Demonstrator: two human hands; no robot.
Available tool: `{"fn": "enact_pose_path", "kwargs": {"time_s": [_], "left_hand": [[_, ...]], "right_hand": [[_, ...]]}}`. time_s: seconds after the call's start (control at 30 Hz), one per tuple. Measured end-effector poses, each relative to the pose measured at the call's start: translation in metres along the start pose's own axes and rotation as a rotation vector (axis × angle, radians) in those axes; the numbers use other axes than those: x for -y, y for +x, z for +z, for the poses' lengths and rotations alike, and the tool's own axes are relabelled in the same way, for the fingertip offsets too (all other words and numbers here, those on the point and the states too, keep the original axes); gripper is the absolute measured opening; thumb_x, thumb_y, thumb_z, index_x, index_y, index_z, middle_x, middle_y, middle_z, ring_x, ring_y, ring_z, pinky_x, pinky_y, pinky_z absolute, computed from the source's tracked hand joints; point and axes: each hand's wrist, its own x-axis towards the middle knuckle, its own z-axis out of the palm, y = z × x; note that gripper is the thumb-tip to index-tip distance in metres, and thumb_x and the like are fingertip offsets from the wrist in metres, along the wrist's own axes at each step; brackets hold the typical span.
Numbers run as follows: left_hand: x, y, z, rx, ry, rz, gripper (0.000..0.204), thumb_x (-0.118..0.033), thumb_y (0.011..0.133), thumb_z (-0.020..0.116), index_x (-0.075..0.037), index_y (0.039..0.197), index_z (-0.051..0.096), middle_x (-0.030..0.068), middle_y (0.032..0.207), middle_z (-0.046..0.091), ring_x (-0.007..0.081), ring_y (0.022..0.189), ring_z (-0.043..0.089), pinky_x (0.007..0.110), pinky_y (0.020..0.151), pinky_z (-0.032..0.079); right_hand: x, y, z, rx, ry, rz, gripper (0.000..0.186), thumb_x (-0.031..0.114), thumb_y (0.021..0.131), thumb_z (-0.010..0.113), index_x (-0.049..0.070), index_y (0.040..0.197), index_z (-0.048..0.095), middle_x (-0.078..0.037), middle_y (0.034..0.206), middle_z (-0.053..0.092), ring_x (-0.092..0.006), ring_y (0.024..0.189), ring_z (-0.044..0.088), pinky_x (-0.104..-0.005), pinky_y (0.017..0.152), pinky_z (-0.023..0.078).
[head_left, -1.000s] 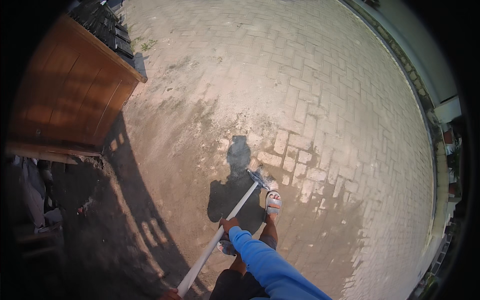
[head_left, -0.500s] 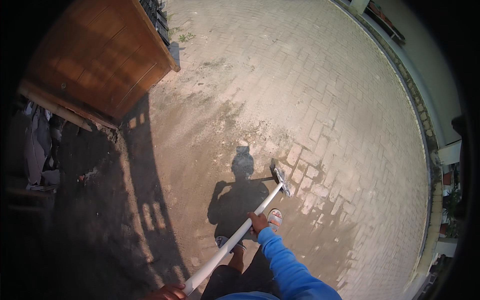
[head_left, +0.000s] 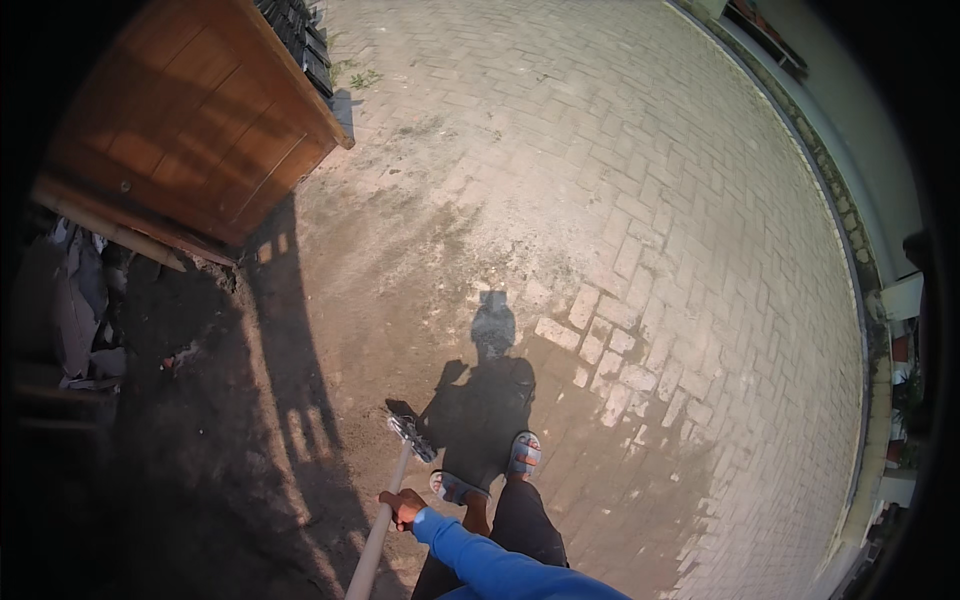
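Observation:
My right hand (head_left: 403,508), on a blue-sleeved arm, is closed round the pale pole of a long-handled tool (head_left: 372,555). The pole slants up from the lower edge and ends in a short, grey crosswise head (head_left: 411,438). That head is low over the dirt-covered ground just left of my feet, beside its own shadow; whether it touches the ground I cannot tell. Its exact kind does not show clearly. My left hand is out of view, and the lower end of the pole runs past the picture's edge.
My sandalled feet (head_left: 525,454) stand on dirt over brick paving (head_left: 600,240). A brown wooden panel (head_left: 200,120) is at the upper left, with crumpled pale material (head_left: 80,300) in shade below it. A curb (head_left: 862,330) and wall curve along the right.
The tool's head has swung left and nearer, from ahead of my feet to their left. My right hand moved left and down with it. My left hand has left the view.

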Motion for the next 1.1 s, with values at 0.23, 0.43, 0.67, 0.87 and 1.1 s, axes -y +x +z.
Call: {"fn": "enact_pose_path", "kwargs": {"time_s": [0.23, 0.43, 0.67, 0.87, 1.1], "left_hand": [[0.066, 0.006, 0.047, 0.011, -0.193, 0.044, 0.028, -0.021, 0.082, 0.076, -0.007, 0.067, 0.057, 0.0066, 0.061, 0.060, 0.0226, 0.062, 0.061, 0.049, 0.091, 0.049], [0.098, -0.026, 0.028, -0.123, 0.035, -0.067, 0.028, -0.023, 0.084, 0.073, -0.008, 0.069, 0.056, 0.0063, 0.060, 0.059, 0.0230, 0.064, 0.062, 0.049, 0.094, 0.047], [0.032, -0.047, 0.002, -0.187, 0.139, -0.148, 0.029, -0.024, 0.085, 0.073, -0.008, 0.069, 0.055, 0.0061, 0.060, 0.058, 0.0232, 0.066, 0.063, 0.049, 0.094, 0.047], [0.006, -0.068, -0.012, -0.062, -0.034, -0.067, 0.029, -0.024, 0.085, 0.073, -0.008, 0.069, 0.055, 0.0061, 0.061, 0.058, 0.0234, 0.066, 0.063, 0.049, 0.094, 0.047], [0.131, -0.137, -0.033, -0.138, -0.123, -0.164, 0.030, -0.025, 0.084, 0.075, -0.007, 0.069, 0.055, 0.0068, 0.065, 0.061, 0.0248, 0.069, 0.065, 0.050, 0.095, 0.046]], "right_hand": [[0.058, -0.035, -0.170, -0.625, 0.009, -0.234, 0.039, 0.033, 0.081, 0.065, -0.002, 0.089, 0.051, -0.013, 0.067, 0.056, -0.0221, 0.047, 0.056, -0.0359, 0.038, 0.043], [0.025, 0.065, -0.107, -0.494, -0.281, 0.051, 0.066, 0.040, 0.084, 0.065, -0.012, 0.121, 0.047, -0.030, 0.112, 0.061, -0.0388, 0.099, 0.065, -0.0457, 0.084, 0.052], [-0.011, 0.070, -0.004, -0.014, -0.005, 0.082, 0.041, 0.035, 0.081, 0.070, -0.003, 0.076, 0.056, -0.011, 0.060, 0.051, -0.0220, 0.046, 0.047, -0.0384, 0.041, 0.035], [0.009, -0.042, -0.038, -0.267, 0.130, -0.153, 0.041, 0.036, 0.081, 0.072, 0.002, 0.075, 0.051, -0.006, 0.059, 0.048, -0.0158, 0.041, 0.044, -0.0330, 0.034, 0.034], [-0.025, 0.051, -0.127, -0.802, -0.404, -0.161, 0.069, 0.045, 0.082, 0.059, -0.013, 0.116, 0.047, -0.034, 0.100, 0.065, -0.0455, 0.096, 0.065, -0.0442, 0.088, 0.051]]}}
